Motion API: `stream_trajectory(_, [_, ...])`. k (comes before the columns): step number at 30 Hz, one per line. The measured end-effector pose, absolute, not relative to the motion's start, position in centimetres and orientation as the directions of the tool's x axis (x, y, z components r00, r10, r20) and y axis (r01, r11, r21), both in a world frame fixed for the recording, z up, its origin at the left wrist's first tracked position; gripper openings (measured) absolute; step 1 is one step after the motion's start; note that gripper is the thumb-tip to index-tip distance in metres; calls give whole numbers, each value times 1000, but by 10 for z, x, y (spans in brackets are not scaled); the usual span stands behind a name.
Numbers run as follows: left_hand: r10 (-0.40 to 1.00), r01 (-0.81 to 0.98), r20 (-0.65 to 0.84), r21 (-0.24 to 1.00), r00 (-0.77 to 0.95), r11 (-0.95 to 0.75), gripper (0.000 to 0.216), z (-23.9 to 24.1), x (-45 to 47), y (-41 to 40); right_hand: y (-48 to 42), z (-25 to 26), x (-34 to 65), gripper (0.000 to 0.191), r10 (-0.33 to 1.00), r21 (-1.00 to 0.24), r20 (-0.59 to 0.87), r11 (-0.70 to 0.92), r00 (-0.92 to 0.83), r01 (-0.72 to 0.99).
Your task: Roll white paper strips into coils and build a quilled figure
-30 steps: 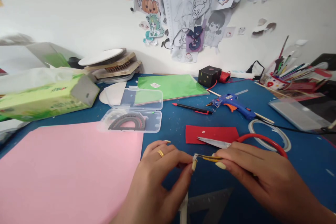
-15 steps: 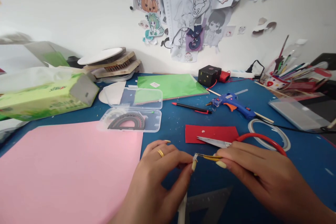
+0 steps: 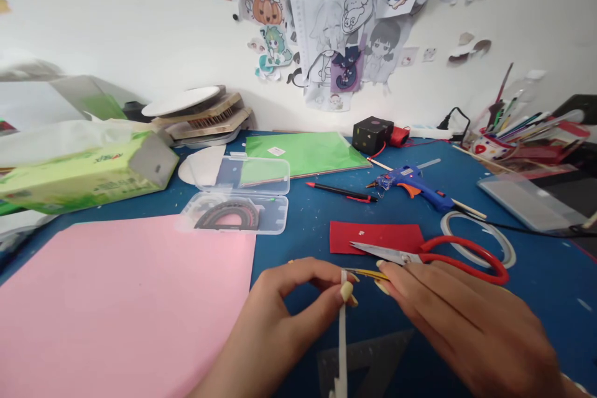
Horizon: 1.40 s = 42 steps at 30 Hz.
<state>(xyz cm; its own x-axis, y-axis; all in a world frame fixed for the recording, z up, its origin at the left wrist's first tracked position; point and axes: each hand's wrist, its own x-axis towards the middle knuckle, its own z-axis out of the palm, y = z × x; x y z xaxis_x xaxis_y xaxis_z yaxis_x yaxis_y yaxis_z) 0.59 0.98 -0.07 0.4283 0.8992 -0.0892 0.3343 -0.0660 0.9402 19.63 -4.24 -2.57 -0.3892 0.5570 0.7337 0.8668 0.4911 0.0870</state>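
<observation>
My left hand (image 3: 284,311) pinches a narrow white strip (image 3: 342,339) near its upper end, between thumb and fingers; the rest of the strip hangs down toward me. In my right hand (image 3: 461,317) are yellow tweezers (image 3: 372,273) with dark tips, which meet the top end of the strip. Whether the tips grip it I cannot tell. Red-handled scissors (image 3: 487,261) lie just beyond my right hand, their blades over a red piece of paper (image 3: 345,233). Under the strip lies a clear set square (image 3: 387,348).
Pink paper (image 3: 130,298) spreads over the left side. A clear case (image 3: 280,214) with a protractor lies open behind it. Beyond the scissors are a blue glue gun (image 3: 420,186), a black pen (image 3: 340,191) and a tape roll (image 3: 510,252). A tissue pack (image 3: 84,168) stands far left.
The strip now stands more upright and shows along its length. My left fingers have turned and shifted slightly; my right hand has lowered, uncovering more of the scissors.
</observation>
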Motion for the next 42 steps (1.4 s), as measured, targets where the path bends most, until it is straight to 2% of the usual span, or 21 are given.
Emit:
stream_trajectory(6, [893,292,-110,956,435,-24,25,1,6,11,-46,-26,193,22,471,276,724,472,-504,837])
stream_trajectory(9, [896,272,-125,962,427,4,31,1,7,12,-46,-22,191,24,452,289,726,483,-519,826])
stream_trajectory(16, [877,225,-180,971,446,85,30,2,8,12,-46,-21,191,25,449,317,699,504,-557,804])
stream_trajectory(31, [861,248,-216,962,459,109,28,-2,5,13,-43,-23,187,24,456,272,719,510,-525,816])
stream_trajectory(42, [883,313,-162,949,440,18,27,-2,3,14,-37,-19,184,20,544,111,728,507,-417,855])
